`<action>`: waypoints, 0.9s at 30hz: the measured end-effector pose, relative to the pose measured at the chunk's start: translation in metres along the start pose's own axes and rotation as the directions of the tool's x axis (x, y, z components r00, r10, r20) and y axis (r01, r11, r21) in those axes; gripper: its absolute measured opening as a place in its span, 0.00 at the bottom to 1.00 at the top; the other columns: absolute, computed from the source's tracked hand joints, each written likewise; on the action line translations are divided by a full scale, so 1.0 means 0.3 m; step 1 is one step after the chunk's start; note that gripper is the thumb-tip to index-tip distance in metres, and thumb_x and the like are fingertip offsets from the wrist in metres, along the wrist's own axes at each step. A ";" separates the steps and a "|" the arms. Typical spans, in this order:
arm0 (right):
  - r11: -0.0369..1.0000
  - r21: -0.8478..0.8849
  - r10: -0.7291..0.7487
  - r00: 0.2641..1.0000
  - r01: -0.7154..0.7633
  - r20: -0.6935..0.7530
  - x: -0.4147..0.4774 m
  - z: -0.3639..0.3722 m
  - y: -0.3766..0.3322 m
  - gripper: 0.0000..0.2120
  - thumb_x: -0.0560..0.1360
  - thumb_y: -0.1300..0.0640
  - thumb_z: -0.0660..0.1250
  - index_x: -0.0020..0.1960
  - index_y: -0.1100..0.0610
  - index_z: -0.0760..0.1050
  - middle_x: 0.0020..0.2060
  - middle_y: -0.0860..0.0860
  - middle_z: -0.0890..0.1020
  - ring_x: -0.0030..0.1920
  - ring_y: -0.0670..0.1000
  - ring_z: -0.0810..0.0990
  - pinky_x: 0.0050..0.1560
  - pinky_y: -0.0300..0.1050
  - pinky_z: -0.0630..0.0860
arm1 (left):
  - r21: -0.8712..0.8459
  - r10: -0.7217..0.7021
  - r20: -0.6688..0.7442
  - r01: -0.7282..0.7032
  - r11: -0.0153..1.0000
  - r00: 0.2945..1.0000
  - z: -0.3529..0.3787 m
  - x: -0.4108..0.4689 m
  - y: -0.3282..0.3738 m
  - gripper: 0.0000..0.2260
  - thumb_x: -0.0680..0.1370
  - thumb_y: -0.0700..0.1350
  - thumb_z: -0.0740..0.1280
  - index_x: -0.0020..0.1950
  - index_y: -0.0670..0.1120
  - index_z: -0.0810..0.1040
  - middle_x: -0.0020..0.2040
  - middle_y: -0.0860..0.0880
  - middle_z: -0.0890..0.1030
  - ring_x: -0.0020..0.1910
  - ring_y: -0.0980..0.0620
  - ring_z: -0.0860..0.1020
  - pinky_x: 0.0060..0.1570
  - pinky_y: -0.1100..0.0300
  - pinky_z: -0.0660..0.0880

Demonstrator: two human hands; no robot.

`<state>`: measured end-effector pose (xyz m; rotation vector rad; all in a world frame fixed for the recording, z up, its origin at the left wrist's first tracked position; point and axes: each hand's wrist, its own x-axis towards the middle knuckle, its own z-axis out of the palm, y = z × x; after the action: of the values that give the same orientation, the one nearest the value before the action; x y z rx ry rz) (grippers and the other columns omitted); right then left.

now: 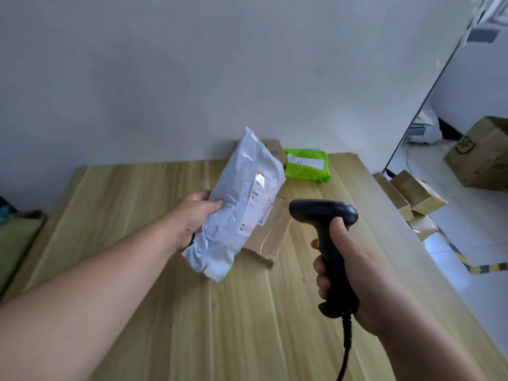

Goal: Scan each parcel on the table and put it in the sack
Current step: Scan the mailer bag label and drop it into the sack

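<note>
— Where is the parcel?

— In your left hand point(192, 215). Its fingers curl round the left edge of the white mailer point(233, 215) and hold it above the table point(165, 312), centre of frame. The mailer's long axis runs from lower centre up toward the wall, leaning a little right.

— And the scanner?

— Your right hand point(354, 273) is wrapped round the handle of the scanner point(324, 215), one finger at the orange trigger. Its head sits just right of the mailer, nose toward it.

— What does the scan turn on?

— The label point(261, 207). It lies along the mailer's right side, facing up and toward the scanner. There is glare near its top, so I'd tilt the mailer slightly.

— Anything in the way?

— Nothing between nose and label. A brown box point(270, 237) lies on the table under the mailer, and a green parcel point(306, 167) is beyond it by the wall; both look unscanned. Cartons point(417, 193) sit on the floor at right.

— The sack?

— Green fabric point(19, 243) at the left edge may be it; I cannot tell. If so, it lies on your left hand's side.
</note>
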<state>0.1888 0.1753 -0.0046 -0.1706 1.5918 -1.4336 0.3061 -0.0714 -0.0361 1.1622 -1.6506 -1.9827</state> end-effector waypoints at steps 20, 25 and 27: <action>0.934 -0.140 0.320 0.944 -0.329 -0.078 -0.097 0.400 0.255 0.33 0.71 0.28 0.62 0.49 0.59 0.75 0.28 0.53 0.75 0.24 0.52 0.73 0.26 0.43 0.71 | 0.193 -0.484 -0.236 0.529 0.826 0.843 -0.343 -0.211 -0.481 0.32 0.72 0.49 0.74 0.70 0.37 0.65 0.65 0.36 0.74 0.61 0.37 0.75 0.50 0.50 0.71; 0.928 -0.181 0.310 0.945 -0.325 -0.105 -0.034 0.422 0.261 0.36 0.72 0.26 0.58 0.47 0.60 0.75 0.27 0.53 0.76 0.24 0.52 0.73 0.26 0.41 0.72 | 0.194 -0.446 -0.336 0.524 0.829 0.830 -0.340 -0.151 -0.530 0.23 0.73 0.41 0.73 0.66 0.37 0.70 0.58 0.39 0.78 0.55 0.38 0.78 0.55 0.46 0.75; 0.930 -0.190 0.295 0.948 -0.314 -0.122 -0.017 0.431 0.259 0.36 0.72 0.26 0.58 0.46 0.60 0.75 0.27 0.53 0.76 0.23 0.53 0.73 0.26 0.41 0.72 | 0.186 -0.441 -0.319 0.512 0.839 0.839 -0.349 -0.141 -0.548 0.19 0.74 0.39 0.70 0.64 0.38 0.72 0.54 0.39 0.79 0.53 0.39 0.79 0.57 0.46 0.75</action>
<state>0.3186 0.1117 -0.0481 0.0237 1.7557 -1.0477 0.4516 -0.0656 -0.1723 2.0226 -1.6276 -1.7820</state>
